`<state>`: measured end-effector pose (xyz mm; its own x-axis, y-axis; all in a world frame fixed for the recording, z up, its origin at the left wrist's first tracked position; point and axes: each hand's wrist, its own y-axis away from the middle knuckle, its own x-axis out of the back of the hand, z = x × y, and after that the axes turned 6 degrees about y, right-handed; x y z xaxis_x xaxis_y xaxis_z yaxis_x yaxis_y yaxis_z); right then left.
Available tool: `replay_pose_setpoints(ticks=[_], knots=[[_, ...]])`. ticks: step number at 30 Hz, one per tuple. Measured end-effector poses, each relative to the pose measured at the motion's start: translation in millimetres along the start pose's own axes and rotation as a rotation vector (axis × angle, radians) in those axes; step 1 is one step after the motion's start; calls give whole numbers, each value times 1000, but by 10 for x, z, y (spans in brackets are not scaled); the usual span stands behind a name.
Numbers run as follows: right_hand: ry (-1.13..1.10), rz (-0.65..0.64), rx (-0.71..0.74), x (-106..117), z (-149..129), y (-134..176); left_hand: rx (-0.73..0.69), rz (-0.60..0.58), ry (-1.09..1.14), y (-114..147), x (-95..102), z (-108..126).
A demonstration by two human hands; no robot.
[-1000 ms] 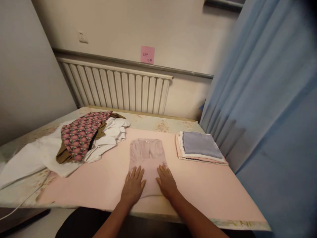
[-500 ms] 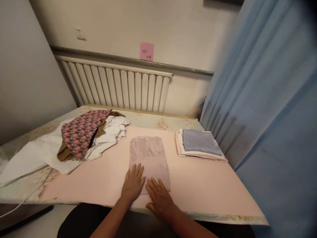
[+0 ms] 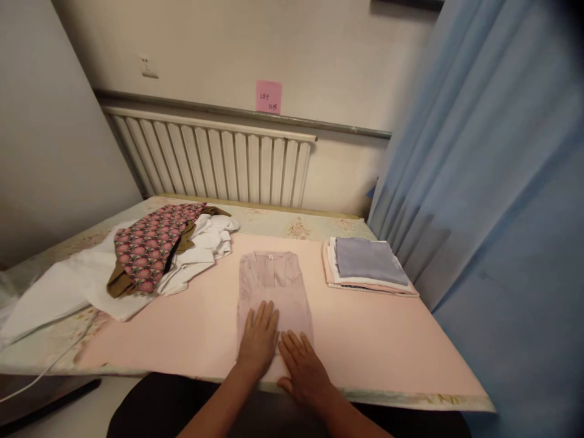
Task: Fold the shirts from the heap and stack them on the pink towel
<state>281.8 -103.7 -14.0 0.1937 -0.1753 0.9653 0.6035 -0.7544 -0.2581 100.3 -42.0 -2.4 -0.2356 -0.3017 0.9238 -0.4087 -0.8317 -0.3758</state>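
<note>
A folded pale mauve shirt point(image 3: 276, 298) lies flat on the pink mat point(image 3: 365, 340), its collar and small label toward the wall. My left hand point(image 3: 259, 342) rests flat on the lower part of the shirt, fingers stretched toward the collar. Beside it, my right hand point(image 3: 303, 368) lies open, with its fingertips on the shirt's lower right area and the palm near the table's front edge. Neither hand grips anything. Both hands hide the shirt's near edge in part.
To the left is a loose heap of clothes: a pink patterned garment point(image 3: 150, 243) over white cloth point(image 3: 68, 283). At the right sits a folded stack with a grey-blue cloth point(image 3: 369, 258) on top. A blue curtain point(image 3: 493, 213) hangs alongside. A radiator point(image 3: 219, 155) stands behind.
Both hands have slid a little to the right across the shirt, the left more than the right. The shirt, the heap and the stack stay in place.
</note>
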Motion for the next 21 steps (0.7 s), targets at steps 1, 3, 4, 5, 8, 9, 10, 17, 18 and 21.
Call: replay_pose_setpoints(ticks=[1, 3, 4, 5, 8, 9, 10, 17, 18, 21], knots=[[-1, 2, 2, -4, 2, -2, -20, -6, 6, 10, -18, 48], [-1, 10, 0, -15, 7, 0, -28, -31, 26, 46, -60, 100], [-1, 15, 2, -22, 10, 4, -20, -46, 37, 67, -78, 103], [0, 21, 2, -30, 14, 11, -10, -59, 47, 89, -89, 94], [1, 22, 13, -57, 26, 37, -3, -86, 62, 139, -87, 27], [0, 22, 14, -65, 30, 47, -2, -88, 65, 150, -80, 1], [-1, 23, 10, -72, 35, 56, -3, -88, 68, 161, -73, -24], [-9, 46, -46, -57, 77, 124, -72, -65, 90, 298, -47, -218], [-10, 47, -61, -50, 83, 132, -90, -62, 90, 328, -34, -248], [-5, 69, -115, -27, 115, 141, -133, -64, 79, 419, 25, -338]])
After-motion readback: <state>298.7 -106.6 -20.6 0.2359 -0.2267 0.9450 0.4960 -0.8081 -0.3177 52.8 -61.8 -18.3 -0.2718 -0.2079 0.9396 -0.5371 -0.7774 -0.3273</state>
